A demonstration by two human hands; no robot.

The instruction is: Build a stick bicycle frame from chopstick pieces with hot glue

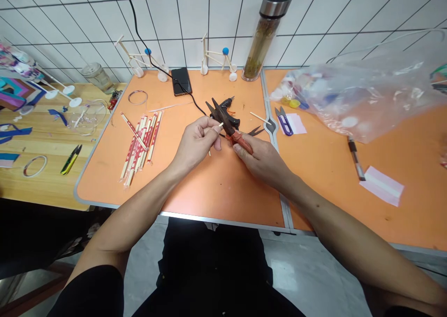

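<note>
My left hand [197, 139] pinches a thin wooden stick, like a chopstick, between thumb and fingers; its pale tip [221, 124] pokes out toward the pliers. Around the red handles of these pliers [228, 124] my right hand [263, 161] is closed. The dark jaws stand apart, pointing up and left, with the stick's tip beside them; whether they touch it I cannot tell. Behind the pliers lies a black tool that looks like a glue gun [228, 103], partly covered. A short stick piece [260, 118] and pointed dark metal tips [256, 131] lie to the right.
Several wrapped chopsticks [141, 142] lie at left. Two stick models [216, 58] with blue balls, a phone [181, 81] crossed by a black cable, and a tall bottle [263, 37] line the wall. Purple snips [284, 121], a pen [355, 158] and a plastic bag [366, 93] are at right.
</note>
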